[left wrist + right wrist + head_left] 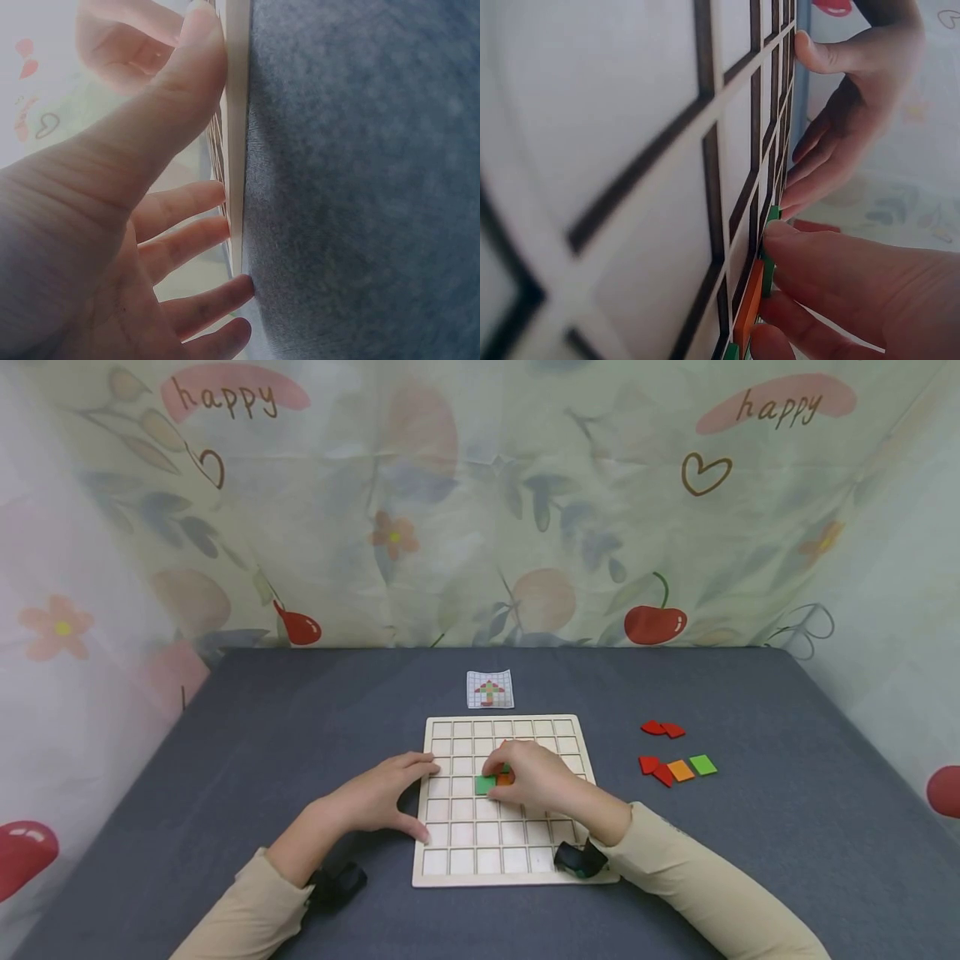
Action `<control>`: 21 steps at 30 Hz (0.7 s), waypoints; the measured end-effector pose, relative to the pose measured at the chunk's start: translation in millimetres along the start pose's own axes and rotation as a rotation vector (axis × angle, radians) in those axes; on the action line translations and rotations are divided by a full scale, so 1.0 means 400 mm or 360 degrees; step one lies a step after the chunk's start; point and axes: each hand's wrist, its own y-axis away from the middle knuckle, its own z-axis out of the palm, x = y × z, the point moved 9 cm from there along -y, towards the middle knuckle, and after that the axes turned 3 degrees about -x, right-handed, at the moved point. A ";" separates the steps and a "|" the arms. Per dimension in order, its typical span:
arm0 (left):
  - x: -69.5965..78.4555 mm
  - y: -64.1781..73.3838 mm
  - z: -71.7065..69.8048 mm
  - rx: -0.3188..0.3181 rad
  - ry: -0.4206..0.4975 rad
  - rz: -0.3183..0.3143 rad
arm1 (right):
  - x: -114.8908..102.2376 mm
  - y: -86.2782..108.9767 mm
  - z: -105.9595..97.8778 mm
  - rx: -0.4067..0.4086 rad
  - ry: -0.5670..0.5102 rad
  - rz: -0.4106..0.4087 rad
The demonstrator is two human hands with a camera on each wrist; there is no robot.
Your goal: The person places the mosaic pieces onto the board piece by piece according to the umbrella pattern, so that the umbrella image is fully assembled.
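Observation:
A pale wooden grid board (pixel 461 835) lies on the table. My right hand (pixel 543 781) is over its middle, pinching a green square tile (pixel 484 786) at the board's surface, thumb and finger bent around it. Close beside it is an orange tile (pixel 748 304), partly hidden by the fingers; bits of other green and red pieces show around the hand. My left hand (pixel 382 797) rests at the board's left edge, its thumb and fingertips touching the side with the fingers spread, as the left wrist view also shows.
Behind the board lies a small card (pixel 490 690) with a coloured grid picture. To the right are two red pieces (pixel 663 729) and, nearer, more red pieces (pixel 649 766), an orange tile (pixel 681 770) and a light green tile (pixel 703 765). A printed curtain hangs behind the table.

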 end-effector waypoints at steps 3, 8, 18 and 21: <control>0.002 0.000 -0.001 0.0003 -0.0014 0.0016 | -0.001 0.000 0.001 -0.0005 0.0004 -0.0006; -0.002 -0.001 0.001 0.0006 -0.0009 0.0007 | 0.000 0.000 0.001 -0.0006 0.0005 -0.0012; -0.007 -0.005 0.005 0.0001 -0.0004 -0.0005 | 0.001 -0.001 0.002 -0.0007 0.0010 -0.0008; -0.004 -0.004 0.003 -0.0001 0.0000 -0.0007 | -0.001 0.000 -0.001 -0.0004 0.0011 -0.0017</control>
